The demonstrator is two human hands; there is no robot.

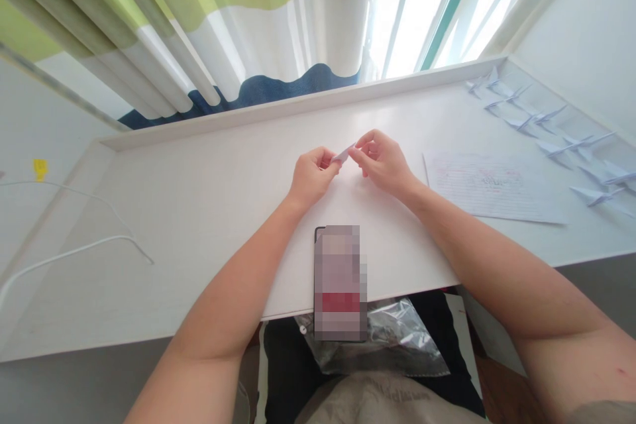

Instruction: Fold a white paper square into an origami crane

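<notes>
Above the middle of the white desk, a small folded piece of white paper (343,155) is held between both hands. My left hand (315,175) pinches its lower left end between thumb and fingers. The upper right tip is gripped by the thumb and forefinger of my right hand (379,160). Fingers cover much of the paper, so its full shape is hidden. To the right of my right hand lies a stack of lined paper sheets (477,182) with writing on it.
Several folded paper cranes (561,139) stand along the desk's right side. A phone (340,285), its screen blurred out, lies at the front edge. A clear plastic bag (397,338) is on my lap. White cables (74,248) cross the left side. Curtains (209,26) hang behind the desk (199,212).
</notes>
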